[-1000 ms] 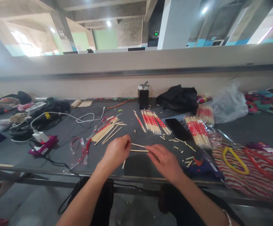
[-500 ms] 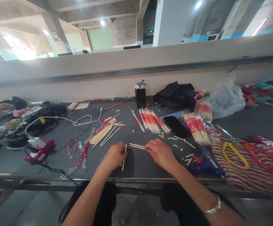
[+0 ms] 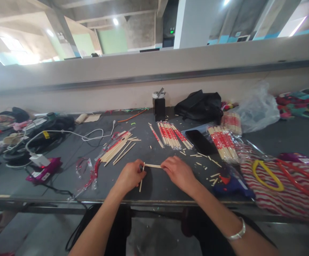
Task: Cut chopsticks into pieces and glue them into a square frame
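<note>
My left hand [image 3: 130,175] is closed on an upright-looking wooden stick [image 3: 140,185], which points down toward the table's front edge. Pinched in my right hand [image 3: 177,172] are light wooden sticks [image 3: 153,165] lying crosswise, their left end meeting the stick at my left fingertips. Behind my left hand lies a loose pile of wooden sticks [image 3: 117,150]. Farther back, red-and-white wrapped chopsticks [image 3: 169,135] form a row. Short broken stick pieces [image 3: 199,164] are scattered to the right of my right hand.
A phone [image 3: 201,142], a blue glue gun [image 3: 233,186] and striped cloth [image 3: 271,199] with yellow handle [image 3: 266,175] lie right. A black box [image 3: 159,109] and black bag [image 3: 200,106] stand behind. Left are a purple power strip [image 3: 43,170], white cable [image 3: 71,132] and red wrappers [image 3: 92,174].
My right hand has moved slightly left with the crosswise sticks, closing the gap to the stick in my left hand. My left hand has barely moved.
</note>
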{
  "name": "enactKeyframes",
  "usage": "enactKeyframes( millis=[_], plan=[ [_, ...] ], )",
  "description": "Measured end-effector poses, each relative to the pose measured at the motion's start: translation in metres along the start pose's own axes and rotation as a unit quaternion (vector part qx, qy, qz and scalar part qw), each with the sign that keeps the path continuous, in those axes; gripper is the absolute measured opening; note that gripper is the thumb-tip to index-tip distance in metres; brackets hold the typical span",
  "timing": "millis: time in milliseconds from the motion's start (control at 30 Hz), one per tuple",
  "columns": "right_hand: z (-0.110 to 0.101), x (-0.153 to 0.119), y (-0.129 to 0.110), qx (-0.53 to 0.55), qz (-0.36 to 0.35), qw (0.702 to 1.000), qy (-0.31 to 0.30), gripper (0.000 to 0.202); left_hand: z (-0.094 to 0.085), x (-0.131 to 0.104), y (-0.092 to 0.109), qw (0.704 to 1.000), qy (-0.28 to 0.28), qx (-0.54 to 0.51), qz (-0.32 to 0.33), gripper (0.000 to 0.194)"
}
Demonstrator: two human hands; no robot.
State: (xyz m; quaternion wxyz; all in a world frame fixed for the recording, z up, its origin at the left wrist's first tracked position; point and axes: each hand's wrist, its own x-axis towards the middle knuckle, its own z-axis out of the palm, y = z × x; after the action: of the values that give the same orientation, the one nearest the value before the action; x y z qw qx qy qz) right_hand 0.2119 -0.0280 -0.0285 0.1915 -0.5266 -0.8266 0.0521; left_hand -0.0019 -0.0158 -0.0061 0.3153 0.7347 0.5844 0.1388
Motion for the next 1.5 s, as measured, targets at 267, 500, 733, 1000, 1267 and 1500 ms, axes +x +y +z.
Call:
enactKeyframes(
  millis=[267,500,733,1000,1267,1500],
  plan=[
    [-0.001,0.000,-0.002,-0.022,0.009,1.000,0.003,0.018,-0.001,0.000,-0.002,1.000,-0.003,-0.018,0.002,0.025],
    [-0.003,0.003,-0.007,-0.032,0.003,0.999,0.000,0.019,0.004,0.003,-0.005,1.000,0.010,-0.003,0.005,0.026],
    [0.000,0.003,-0.002,-0.027,-0.003,1.000,0.012,0.017,0.005,0.004,-0.005,1.000,0.010,-0.015,-0.001,0.027],
    [-0.030,-0.020,0.026,-0.006,0.089,0.994,0.069,0.017,0.003,0.003,-0.005,1.000,0.011,-0.008,0.010,0.030],
    [-0.048,-0.053,0.033,-0.030,0.283,0.957,-0.058,0.016,0.002,0.003,-0.001,1.000,0.005,0.029,-0.005,0.030],
    [-0.040,-0.047,0.008,-0.114,0.268,0.953,-0.087,0.021,0.001,0.003,0.001,0.999,0.003,0.033,-0.003,0.029]
  ],
)
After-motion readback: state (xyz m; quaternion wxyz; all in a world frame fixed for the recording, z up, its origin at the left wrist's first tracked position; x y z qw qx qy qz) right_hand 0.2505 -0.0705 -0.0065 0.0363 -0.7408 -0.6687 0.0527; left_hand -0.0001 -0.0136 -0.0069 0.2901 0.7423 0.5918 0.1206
